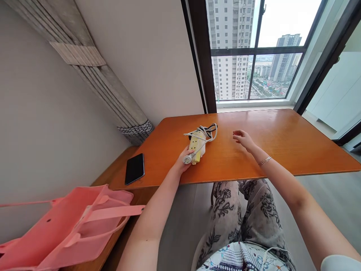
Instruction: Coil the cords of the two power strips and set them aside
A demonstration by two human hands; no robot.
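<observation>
At far left, an open pink tote bag (64,226) rests on a wooden ledge (114,163), below a gray curtain (114,96) gathered by a pale band. Next, a black smartphone (134,168) lies screen up near the left end of the orange-brown wooden table (293,145). Then the left hand (184,157) grasps a pale yellow power strip (194,144) near the table's front edge. The grip closes on the strip's near left side; most of its socket face extends past the fingers, away from the person. A white plug (187,159) hangs at the strip's near end, beside the hand, and 1 white cord (216,132) loops over the far end with a black cable. Farther right, the right hand (244,139) is released, fingers loosely curled above the tabletop, well apart from the strip.
</observation>
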